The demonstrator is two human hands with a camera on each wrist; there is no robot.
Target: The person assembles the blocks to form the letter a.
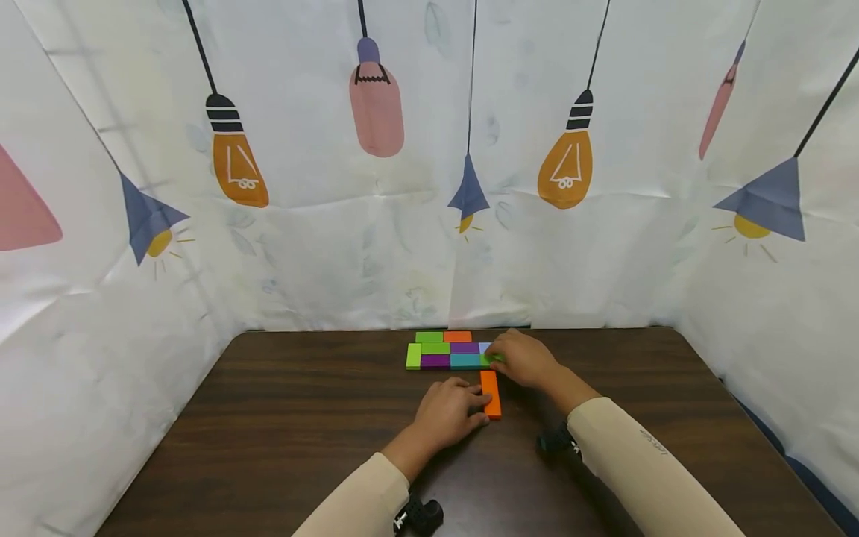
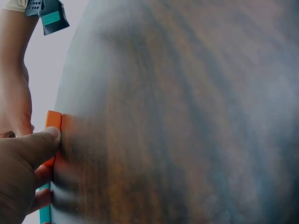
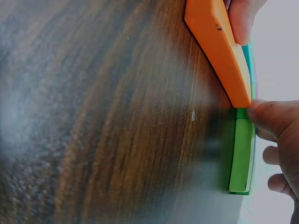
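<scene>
On the table, my left hand (image 1: 448, 412) grips an orange block (image 1: 491, 395) that lies lengthwise toward me. In the left wrist view its thumb (image 2: 52, 133) presses the side of the block, with other fingers lower down. My right hand (image 1: 526, 359) pinches a green block (image 3: 240, 154) at the right end of a flat block arrangement; its fingers partly cover that end in the head view. The thumb (image 3: 261, 112) lies close to the orange block's corner. The arrangement includes a teal block (image 1: 465, 362), purple block (image 1: 435, 362) and lime block (image 1: 413, 356).
A light green block (image 1: 429, 337) and another orange block (image 1: 458, 336) form the back row, near the table's far edge. The dark wooden table (image 1: 302, 418) extends to both sides. A white printed curtain (image 1: 322, 253) hangs behind and beside it.
</scene>
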